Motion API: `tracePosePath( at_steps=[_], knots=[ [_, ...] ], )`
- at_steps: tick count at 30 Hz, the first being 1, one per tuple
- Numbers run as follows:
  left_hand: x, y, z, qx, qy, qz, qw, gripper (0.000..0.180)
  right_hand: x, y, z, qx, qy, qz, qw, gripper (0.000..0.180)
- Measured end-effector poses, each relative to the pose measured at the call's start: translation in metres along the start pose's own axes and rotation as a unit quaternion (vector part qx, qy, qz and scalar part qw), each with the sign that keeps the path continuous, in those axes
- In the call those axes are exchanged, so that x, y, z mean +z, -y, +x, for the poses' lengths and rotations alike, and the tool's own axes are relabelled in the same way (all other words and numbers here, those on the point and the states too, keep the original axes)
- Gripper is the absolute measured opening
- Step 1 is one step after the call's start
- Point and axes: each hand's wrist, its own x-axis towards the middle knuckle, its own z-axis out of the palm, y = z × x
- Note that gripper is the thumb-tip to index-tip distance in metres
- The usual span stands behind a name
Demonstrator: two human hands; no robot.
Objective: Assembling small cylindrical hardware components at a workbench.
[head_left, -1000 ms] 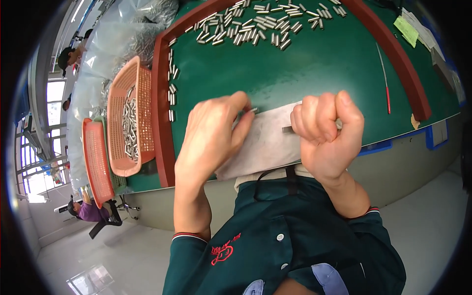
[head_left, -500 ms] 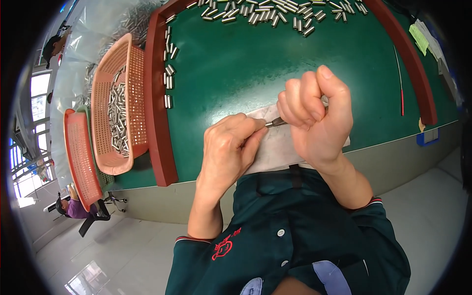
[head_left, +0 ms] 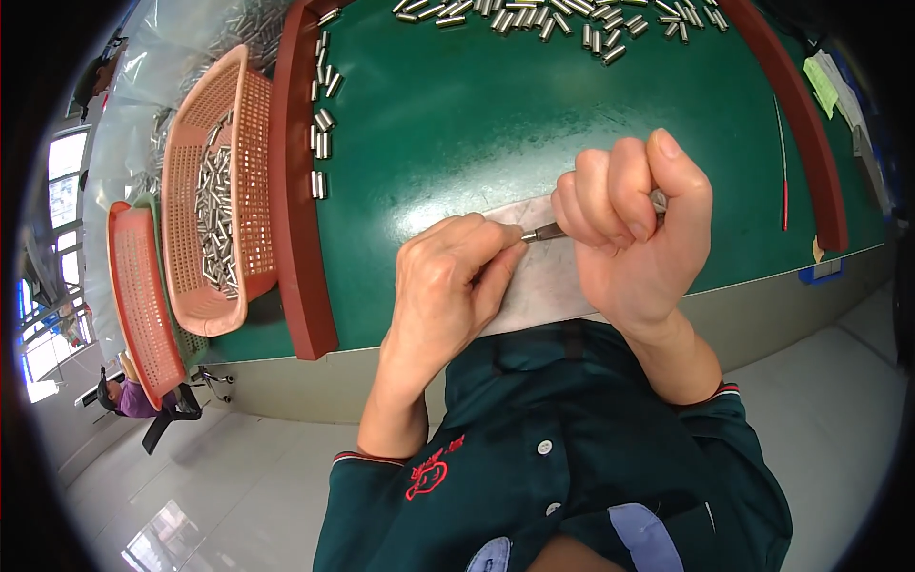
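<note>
Right hand [head_left: 634,238]: curling into a closed fist around a thin metal tool [head_left: 543,232], gripping it; only the tool's tip and a bit of its back end by the thumb are showing
Left hand [head_left: 453,281]: fingers bending inward, fingertips [head_left: 503,238] pinching together right at the tool's tip; whatever small piece is sitting between them is too hidden to tell
Metal tool: lying nearly level between the two hands, tip pointing toward the left hand, above the grey sheet
Grey sheet [head_left: 548,281]: lying flat on the green table [head_left: 457,124] at its near edge, both hands working over it
Small metal cylinders [head_left: 553,21]: scattering in a loose band along the far side of the table, well apart from the hands; a few more [head_left: 320,143] lining up beside the left rail
Red-brown rail [head_left: 295,191]: bordering the table on the left and curving round the right side
Orange basket [head_left: 224,181]: sitting just outside the left rail, holding a heap of the same metal cylinders
Second orange basket [head_left: 143,296]: standing further left, tilting on its edge
Thin red stick [head_left: 784,191]: lying on the table near the right rail
</note>
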Motion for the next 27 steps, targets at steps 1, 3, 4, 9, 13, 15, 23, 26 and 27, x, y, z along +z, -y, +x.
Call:
tracePosePath(
  at_steps=[1,3,4,9,13,15,23,26,27],
  knots=[
    [0.000,0.000,0.000,-0.003,-0.001,-0.001,1.000,0.008,0.000,0.000,0.000,0.000,0.002,-0.019,1.000,0.042],
    [0.000,-0.001,0.000,-0.006,-0.001,-0.002,1.000,0.008,0.000,-0.001,0.000,-0.001,0.004,-0.037,0.999,0.042],
    [0.000,-0.001,0.000,-0.007,-0.002,-0.003,1.000,0.009,0.001,0.000,0.000,-0.001,-0.003,-0.017,1.000,0.042],
    [0.001,-0.003,0.002,-0.017,0.003,-0.006,1.000,0.009,0.000,0.000,0.000,0.002,-0.005,-0.032,0.999,0.042],
    [0.002,-0.003,0.002,-0.040,0.000,-0.018,0.999,0.009,0.003,0.001,0.000,0.009,-0.005,-0.039,0.999,0.042],
    [0.001,-0.003,0.002,-0.049,0.000,-0.028,0.998,0.008,0.007,0.000,0.000,0.020,-0.011,-0.073,0.997,0.043],
    [0.000,0.001,0.001,-0.016,0.002,-0.035,0.999,0.008,0.012,-0.011,-0.010,-0.053,0.048,-0.196,0.978,0.042],
    [-0.002,0.002,0.001,-0.010,0.021,-0.030,0.999,0.008,0.012,-0.009,-0.009,-0.055,0.082,-0.209,0.973,0.040],
    [-0.001,0.001,0.002,-0.015,0.016,-0.028,0.999,0.007,0.014,-0.009,-0.008,-0.048,0.069,-0.217,0.973,0.040]
  ],
)
